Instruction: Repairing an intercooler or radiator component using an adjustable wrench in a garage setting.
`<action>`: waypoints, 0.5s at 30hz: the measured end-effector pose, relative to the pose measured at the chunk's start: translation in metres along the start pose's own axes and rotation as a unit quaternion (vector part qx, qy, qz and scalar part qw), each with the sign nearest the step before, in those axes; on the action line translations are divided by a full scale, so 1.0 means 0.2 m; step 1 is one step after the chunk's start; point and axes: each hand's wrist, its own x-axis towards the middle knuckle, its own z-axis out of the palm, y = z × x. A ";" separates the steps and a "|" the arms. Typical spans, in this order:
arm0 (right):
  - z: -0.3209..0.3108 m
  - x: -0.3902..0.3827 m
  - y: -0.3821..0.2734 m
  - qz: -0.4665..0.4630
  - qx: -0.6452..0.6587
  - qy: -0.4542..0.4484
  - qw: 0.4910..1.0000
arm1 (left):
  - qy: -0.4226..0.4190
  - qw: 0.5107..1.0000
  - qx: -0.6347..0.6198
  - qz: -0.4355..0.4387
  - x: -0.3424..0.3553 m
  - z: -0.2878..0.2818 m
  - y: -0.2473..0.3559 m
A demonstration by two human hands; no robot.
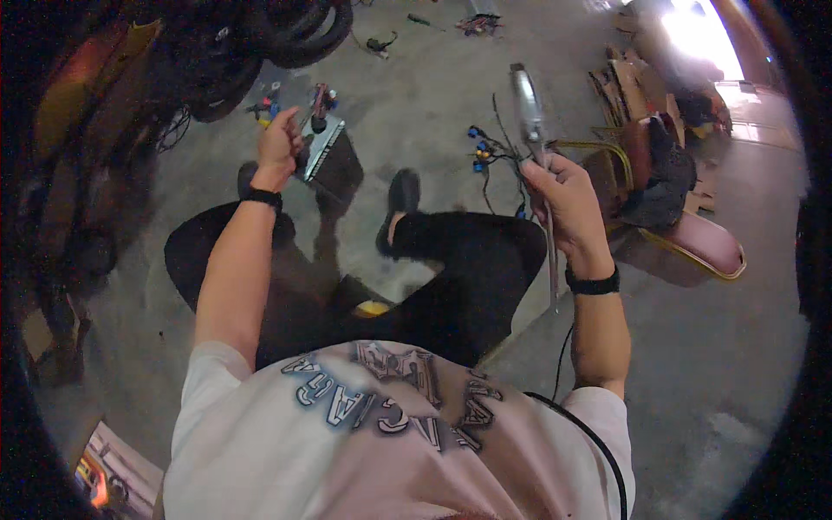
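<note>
In my right hand [568, 195] is a long silver metal tool [527, 104], wide and rounded at its far end, with a thin shaft running back past my wrist. My fingers and thumb close around its middle; its exact kind is unclear. My left hand [279, 146] hovers at the left edge of a box-shaped device [334, 156] with a bright metallic strip and dark sides. Its fingers are loosely curled and apart, with nothing visible between them. A reddish-brown object [322, 102] sits at the device's far end. Dark wires with blue and orange connectors [482, 152] lie left of the tool.
Dark tyres [303, 39] are piled at the far left. On the right lie a chair with a pink seat [706, 243] and cardboard pieces [628, 82]. Small loose parts [479, 24] are on the far floor. My bent legs [468, 260] are beneath my arms.
</note>
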 end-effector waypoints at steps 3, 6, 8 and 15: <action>0.13 0.01 0.04 0.045 -0.017 0.000 0.999 | -0.016 1.000 0.009 -0.002 -0.02 0.00 0.02; 0.22 0.03 0.12 0.041 0.012 -0.017 0.999 | -0.019 1.000 0.004 -0.002 0.01 -0.04 -0.01; 0.23 0.06 0.13 -0.011 0.061 -0.018 0.998 | -0.015 1.000 0.010 -0.014 0.01 -0.04 0.01; 0.39 0.36 0.22 0.009 0.102 -0.193 0.976 | -0.021 0.999 0.024 -0.026 -0.01 -0.04 0.07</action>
